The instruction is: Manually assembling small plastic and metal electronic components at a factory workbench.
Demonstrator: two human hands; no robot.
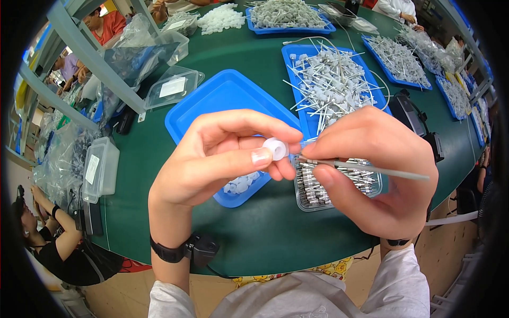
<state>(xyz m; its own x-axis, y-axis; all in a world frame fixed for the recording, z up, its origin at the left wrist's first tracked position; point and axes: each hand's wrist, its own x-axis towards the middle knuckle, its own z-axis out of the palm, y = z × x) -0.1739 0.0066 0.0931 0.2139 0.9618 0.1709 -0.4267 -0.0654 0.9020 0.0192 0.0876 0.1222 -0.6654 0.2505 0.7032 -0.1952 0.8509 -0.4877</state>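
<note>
My left hand (222,153) pinches a small white plastic ring (275,148) between thumb and fingers. My right hand (371,169) grips a thin grey metal pin (382,169) that lies level, its tip pointing left at the ring. Both hands hover over a blue tray (222,98) with a few white rings (241,184) in its near corner. Under my right hand sits a clear box (313,193) of metal pins.
A long blue tray (297,55) heaped with finished white-capped pins lies behind. More blue trays (395,74) line the far right of the green table (254,228). Clear lidded boxes (172,87) and plastic bags stand left. Other people sit at the left and far edges.
</note>
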